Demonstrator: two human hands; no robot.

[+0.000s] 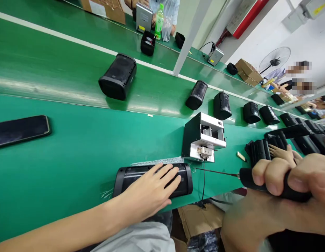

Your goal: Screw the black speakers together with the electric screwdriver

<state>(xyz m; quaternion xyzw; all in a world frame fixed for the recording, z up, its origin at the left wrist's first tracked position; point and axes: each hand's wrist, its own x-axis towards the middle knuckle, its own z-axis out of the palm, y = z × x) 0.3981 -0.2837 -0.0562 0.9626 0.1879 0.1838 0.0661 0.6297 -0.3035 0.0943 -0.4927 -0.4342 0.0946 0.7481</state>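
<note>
Left hand (pixel 152 190) lies flat, fingers spread, pressing on top of the black speaker (pixel 153 180) that rests lengthwise at the near edge of the green tabletop (pixel 73 157). Right hand (pixel 285 182) is fisted tight around the black handle of an electric screwdriver (pixel 256 178), its thin bit pointing toward the speaker's right end. Just behind, a small white-and-black screw feeder (pixel 203 138) sits on the tabletop; a dark phone (pixel 20 130) lies near the left edge.

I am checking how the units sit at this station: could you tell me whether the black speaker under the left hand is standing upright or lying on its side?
Lying on its side: the black speaker stretches lengthwise along the green table, left hand flat on top.
</note>
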